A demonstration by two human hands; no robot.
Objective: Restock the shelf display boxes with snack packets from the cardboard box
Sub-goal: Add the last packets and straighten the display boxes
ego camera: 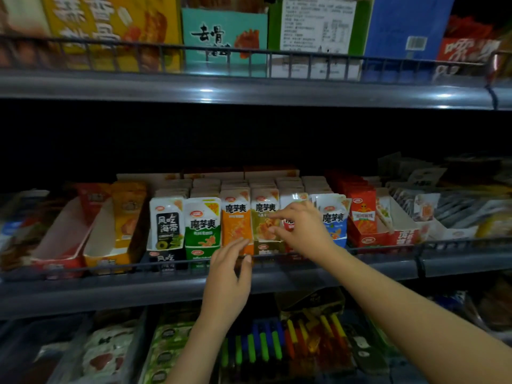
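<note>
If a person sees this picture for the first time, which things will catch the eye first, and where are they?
First, the two bare hands at the middle shelf: the right hand touches the front packets of the olive-coloured row, and the left hand reaches to the orange packet row. Next, the bright line of white-topped snack packets standing in display boxes, from the black seaweed packet at the left to the blue packet at the right. Above, a teal carton stands on the upper shelf.

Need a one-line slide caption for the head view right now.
Both hands at the middle shelf: left hand touches the orange packet row, right hand reaches across the red-labelled packets.
</note>
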